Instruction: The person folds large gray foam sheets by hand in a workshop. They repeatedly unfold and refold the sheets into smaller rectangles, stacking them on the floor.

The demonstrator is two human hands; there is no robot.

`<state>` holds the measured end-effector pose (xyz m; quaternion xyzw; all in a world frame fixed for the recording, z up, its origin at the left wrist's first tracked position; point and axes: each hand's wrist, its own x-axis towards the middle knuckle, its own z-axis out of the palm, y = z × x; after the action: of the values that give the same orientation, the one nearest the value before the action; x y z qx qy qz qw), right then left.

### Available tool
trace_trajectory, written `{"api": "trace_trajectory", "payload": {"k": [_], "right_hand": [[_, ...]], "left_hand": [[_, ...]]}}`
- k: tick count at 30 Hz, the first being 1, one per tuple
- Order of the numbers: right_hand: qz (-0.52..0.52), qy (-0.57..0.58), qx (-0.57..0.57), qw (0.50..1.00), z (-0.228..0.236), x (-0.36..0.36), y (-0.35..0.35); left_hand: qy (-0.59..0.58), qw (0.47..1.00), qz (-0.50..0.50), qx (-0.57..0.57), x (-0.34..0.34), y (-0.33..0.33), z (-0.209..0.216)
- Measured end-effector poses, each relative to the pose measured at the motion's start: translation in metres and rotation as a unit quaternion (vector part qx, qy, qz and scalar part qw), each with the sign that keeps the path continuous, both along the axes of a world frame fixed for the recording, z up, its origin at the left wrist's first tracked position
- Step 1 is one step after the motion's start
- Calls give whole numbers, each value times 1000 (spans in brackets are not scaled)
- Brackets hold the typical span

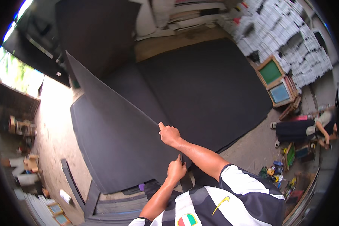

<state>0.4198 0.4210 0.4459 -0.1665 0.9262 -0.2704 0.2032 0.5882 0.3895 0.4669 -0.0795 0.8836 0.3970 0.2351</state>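
Note:
A large dark grey, flexible sheet [116, 132], perhaps rubber or foam, slants up in front of me, its raised edge running from the far left toward my body. My right hand [169, 135] is closed on that edge, with the thumb side up. Nearer to me, my left hand [176, 169] is closed at the sheet's near end, just below the right; its fingers are partly hidden. Beyond the raised edge lies a broad black sheet [207, 90], flat and low. Another dark sheet [98, 34] stands upright at the far left.
Stacked white bundles [278, 37] rise at the far right, beside wooden frames with green and blue panels [270, 71]. A person [309, 128] is at the right, near scattered bottles and tools [273, 173]. Dark beams [73, 184] lie at the near left.

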Motion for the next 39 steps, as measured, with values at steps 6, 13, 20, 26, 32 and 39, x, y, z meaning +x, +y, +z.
{"api": "trace_trajectory", "payload": {"k": [6, 13, 20, 26, 32, 39], "right_hand": [[-106, 41, 19, 993, 41, -76, 177], [-190, 83, 86, 974, 76, -130, 315], [-213, 136, 124, 960, 110, -170, 393], [-211, 136, 136, 958, 130, -194, 441], [-210, 125, 132, 961, 105, -213, 505], [-195, 89, 143, 966, 108, -250, 596]], "left_hand": [[39, 994, -85, 63, -82, 145, 29], [82, 979, -130, 137, -143, 257, 40], [108, 968, -157, 163, -186, 328, 65], [102, 969, -160, 160, -214, 383, 67], [135, 968, -156, 144, -228, 441, 47], [93, 973, -144, 153, -260, 536, 45]]}}
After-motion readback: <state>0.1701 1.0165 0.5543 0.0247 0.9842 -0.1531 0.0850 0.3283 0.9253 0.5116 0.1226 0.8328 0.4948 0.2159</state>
